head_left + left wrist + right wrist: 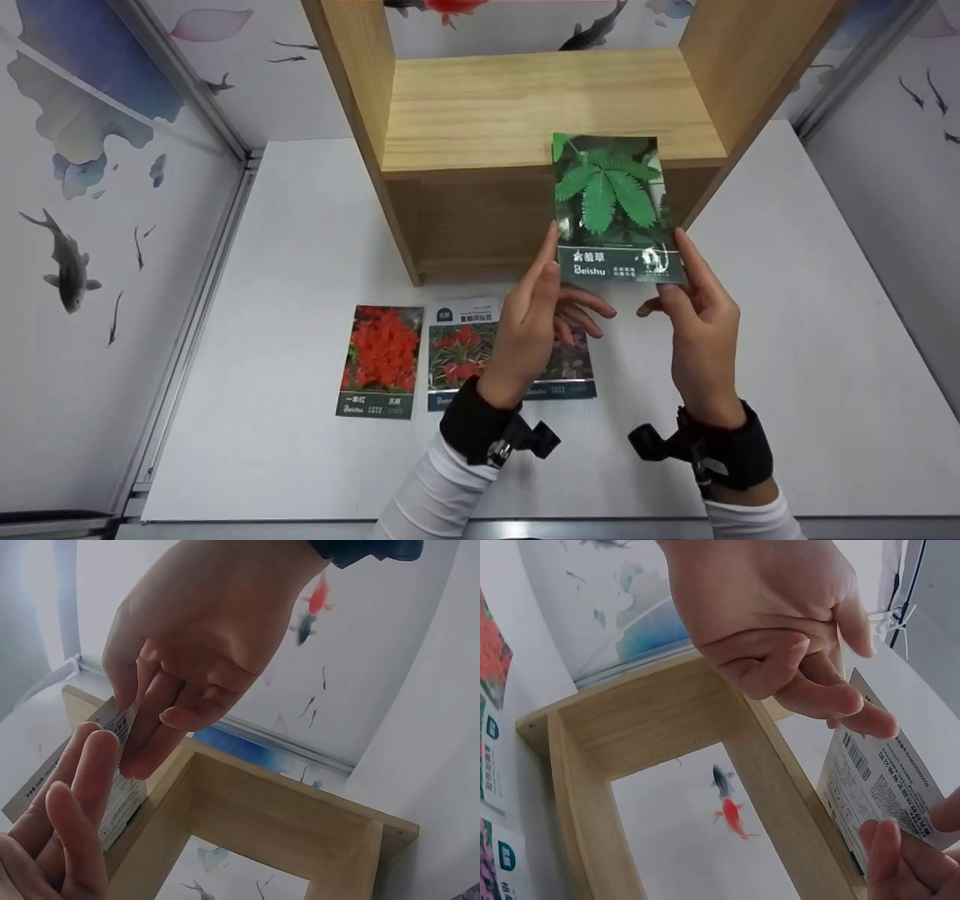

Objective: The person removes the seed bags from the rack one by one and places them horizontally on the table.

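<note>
A seed packet (609,199) with a green fern-like leaf on its front is held up in front of the wooden shelf unit. My left hand (525,319) pinches its lower left edge between thumb and fingers, while my right hand (703,349) grips the lower right edge. Both wrist views show the packet's pale printed back (870,776), with a barcode. Below, on the table, lie a red-flowered packet (381,352), a second packet (459,352) with red blooms, and a purple-flowered packet (576,371). My left hand and forearm partly cover the last two.
The wooden shelf unit (547,105) stands at the back of the white table (810,360), with an open compartment under its board. Walls printed with fish (71,274) enclose the table on the sides and back.
</note>
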Demonstrator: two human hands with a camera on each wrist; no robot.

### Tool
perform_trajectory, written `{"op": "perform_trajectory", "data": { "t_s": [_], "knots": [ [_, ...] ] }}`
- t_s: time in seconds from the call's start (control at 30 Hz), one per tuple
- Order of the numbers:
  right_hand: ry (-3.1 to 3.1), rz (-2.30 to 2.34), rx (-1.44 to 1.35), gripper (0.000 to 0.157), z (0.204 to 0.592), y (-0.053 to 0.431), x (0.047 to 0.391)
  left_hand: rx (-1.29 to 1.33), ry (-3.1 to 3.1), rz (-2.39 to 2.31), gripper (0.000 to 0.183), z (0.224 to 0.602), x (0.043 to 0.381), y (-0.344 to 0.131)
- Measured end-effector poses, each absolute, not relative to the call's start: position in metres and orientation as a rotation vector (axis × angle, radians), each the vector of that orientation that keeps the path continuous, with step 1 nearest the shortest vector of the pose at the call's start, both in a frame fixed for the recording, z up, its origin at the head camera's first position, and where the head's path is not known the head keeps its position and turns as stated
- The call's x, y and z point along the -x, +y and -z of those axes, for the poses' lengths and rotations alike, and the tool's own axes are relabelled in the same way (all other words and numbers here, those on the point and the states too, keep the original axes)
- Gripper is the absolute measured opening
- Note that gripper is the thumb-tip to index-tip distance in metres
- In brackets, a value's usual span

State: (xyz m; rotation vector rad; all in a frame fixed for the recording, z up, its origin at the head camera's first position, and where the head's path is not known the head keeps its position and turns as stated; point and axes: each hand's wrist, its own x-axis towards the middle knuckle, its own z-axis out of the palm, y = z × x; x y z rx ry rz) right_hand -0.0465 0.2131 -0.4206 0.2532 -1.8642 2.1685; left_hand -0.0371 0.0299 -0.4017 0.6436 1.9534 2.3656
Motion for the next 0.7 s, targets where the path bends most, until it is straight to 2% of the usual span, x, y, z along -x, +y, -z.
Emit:
{"op": "perform_trajectory", "data": {
  "t_s": [0.37,0.57,0.7],
  "knots": [
    [-1.731,-2.201,-0.180,0.048,0.424,0.213,0.038,-0.532,1.889,-2.457,0.047,0.408,0.032,0.031],
    [-1.747,-2.189,-0.179,0.036,0.428,0.215,0.033,-0.500,1.885,-2.498,0.046,0.409,0.026,0.029],
    [-1.766,-2.176,-0.173,0.034,0.429,0.215,0.030,-0.473,1.887,-2.515,0.046,0.409,0.022,0.030]
  ]
}}
